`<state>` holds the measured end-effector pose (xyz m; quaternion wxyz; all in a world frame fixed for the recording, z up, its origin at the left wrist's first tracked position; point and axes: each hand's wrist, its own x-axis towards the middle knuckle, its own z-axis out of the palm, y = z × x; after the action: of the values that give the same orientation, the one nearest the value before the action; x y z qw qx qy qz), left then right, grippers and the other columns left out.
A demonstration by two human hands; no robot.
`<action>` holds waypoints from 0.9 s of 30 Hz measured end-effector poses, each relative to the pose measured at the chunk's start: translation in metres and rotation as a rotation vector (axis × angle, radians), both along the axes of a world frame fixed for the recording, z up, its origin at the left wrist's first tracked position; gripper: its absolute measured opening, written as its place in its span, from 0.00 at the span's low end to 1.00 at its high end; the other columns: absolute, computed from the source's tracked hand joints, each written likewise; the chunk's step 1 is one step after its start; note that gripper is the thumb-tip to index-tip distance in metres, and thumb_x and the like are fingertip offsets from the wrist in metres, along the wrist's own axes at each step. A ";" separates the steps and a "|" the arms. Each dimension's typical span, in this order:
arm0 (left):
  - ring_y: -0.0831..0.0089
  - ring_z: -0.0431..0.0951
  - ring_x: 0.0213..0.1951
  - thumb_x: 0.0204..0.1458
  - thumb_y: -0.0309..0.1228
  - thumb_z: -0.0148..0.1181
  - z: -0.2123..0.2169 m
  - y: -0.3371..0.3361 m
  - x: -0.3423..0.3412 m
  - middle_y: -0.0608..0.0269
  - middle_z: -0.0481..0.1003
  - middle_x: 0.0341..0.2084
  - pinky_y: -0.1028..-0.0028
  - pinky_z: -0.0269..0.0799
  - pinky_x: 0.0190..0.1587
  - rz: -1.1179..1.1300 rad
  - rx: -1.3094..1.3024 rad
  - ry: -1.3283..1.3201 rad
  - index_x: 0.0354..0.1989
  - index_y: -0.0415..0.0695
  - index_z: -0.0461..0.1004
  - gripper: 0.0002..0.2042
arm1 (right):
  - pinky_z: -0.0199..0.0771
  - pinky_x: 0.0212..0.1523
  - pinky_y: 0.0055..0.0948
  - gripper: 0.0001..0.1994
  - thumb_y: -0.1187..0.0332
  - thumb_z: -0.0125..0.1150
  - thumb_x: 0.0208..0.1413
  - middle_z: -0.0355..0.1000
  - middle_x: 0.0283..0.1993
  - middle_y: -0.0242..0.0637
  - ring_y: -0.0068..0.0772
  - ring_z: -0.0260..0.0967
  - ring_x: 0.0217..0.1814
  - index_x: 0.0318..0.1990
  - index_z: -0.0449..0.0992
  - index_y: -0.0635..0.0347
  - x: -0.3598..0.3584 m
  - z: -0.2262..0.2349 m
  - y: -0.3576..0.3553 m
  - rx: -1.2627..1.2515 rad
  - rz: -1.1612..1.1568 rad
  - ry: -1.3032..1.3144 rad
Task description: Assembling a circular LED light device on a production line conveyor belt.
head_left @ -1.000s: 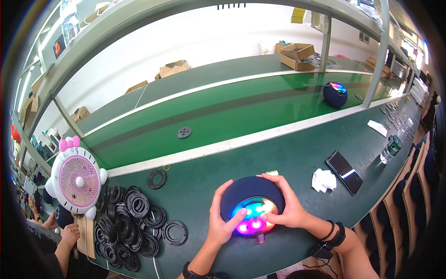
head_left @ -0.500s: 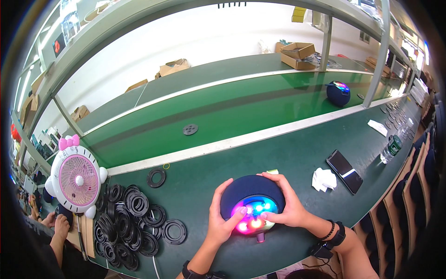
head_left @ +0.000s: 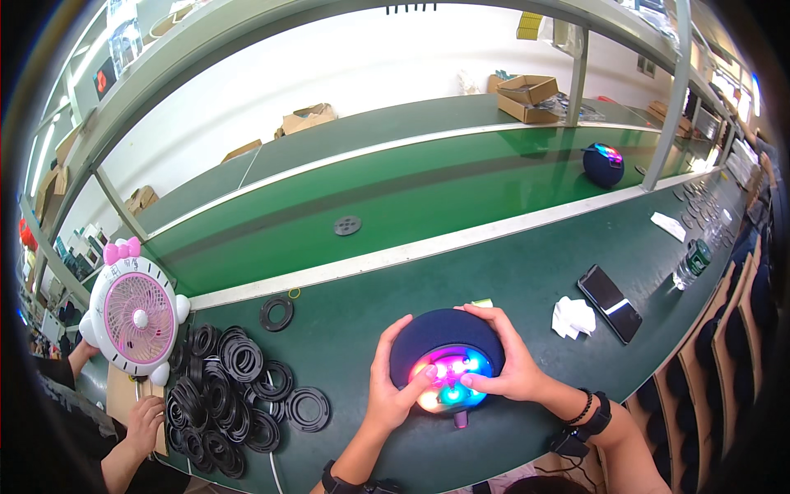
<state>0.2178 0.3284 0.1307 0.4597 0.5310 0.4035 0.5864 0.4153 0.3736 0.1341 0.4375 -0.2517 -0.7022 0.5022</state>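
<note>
Between both my hands rests a round dark blue fabric speaker (head_left: pixel 444 333), its front panel glowing pink, white and cyan. My left hand (head_left: pixel 395 391) wraps its left side, thumb on the lit panel. The right side is gripped by my right hand (head_left: pixel 517 369), with that thumb also on the panel. A short purplish stub (head_left: pixel 461 419) sticks out below the panel. Part of a small pale green and white item (head_left: pixel 480 304) shows behind the speaker; the rest is hidden.
Black plastic rings (head_left: pixel 216 395) lie heaped at left, beside a pink and white fan (head_left: pixel 140 317). A co-worker's hand (head_left: pixel 145 424) is near them. On the right are crumpled tissue (head_left: pixel 573 318), a phone (head_left: pixel 609 302) and a bottle (head_left: pixel 693 263). The green belt (head_left: pixel 453 189) carries another lit speaker (head_left: pixel 603 167) and a black disc (head_left: pixel 347 226).
The belt's disc and speaker have shifted slightly right. The held speaker's light colours have changed while my hands stay in place. The co-worker's hands have moved apart.
</note>
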 end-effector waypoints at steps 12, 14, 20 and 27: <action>0.65 0.68 0.57 0.46 0.33 0.65 0.000 0.000 0.001 0.52 0.66 0.55 0.67 0.61 0.60 -0.008 0.026 -0.037 0.63 0.39 0.57 0.35 | 0.57 0.65 0.35 0.43 0.70 0.73 0.42 0.56 0.64 0.45 0.37 0.57 0.66 0.64 0.52 0.63 0.000 0.003 0.002 -0.013 0.017 0.016; 0.64 0.67 0.57 0.46 0.33 0.65 -0.001 0.000 0.001 0.52 0.65 0.55 0.67 0.60 0.60 -0.010 0.027 -0.043 0.64 0.39 0.57 0.36 | 0.58 0.65 0.35 0.42 0.70 0.73 0.42 0.57 0.63 0.44 0.37 0.58 0.65 0.64 0.53 0.63 0.000 0.002 0.003 -0.015 0.022 0.023; 0.64 0.66 0.58 0.46 0.34 0.66 -0.002 0.000 0.001 0.52 0.64 0.57 0.67 0.59 0.61 0.000 0.045 -0.017 0.64 0.39 0.56 0.37 | 0.58 0.64 0.34 0.41 0.70 0.72 0.43 0.58 0.61 0.44 0.36 0.58 0.65 0.64 0.53 0.63 0.000 0.002 0.004 -0.051 0.024 0.046; 0.63 0.66 0.58 0.45 0.34 0.66 -0.004 0.000 0.002 0.52 0.63 0.57 0.66 0.58 0.61 0.022 0.055 0.000 0.64 0.39 0.56 0.37 | 0.57 0.65 0.33 0.41 0.70 0.72 0.43 0.58 0.61 0.44 0.35 0.58 0.64 0.64 0.53 0.63 0.000 0.001 0.005 -0.063 0.018 0.034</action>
<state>0.2195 0.3280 0.1272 0.4383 0.5389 0.3933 0.6023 0.4155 0.3785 0.1354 0.4366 -0.2507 -0.6808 0.5320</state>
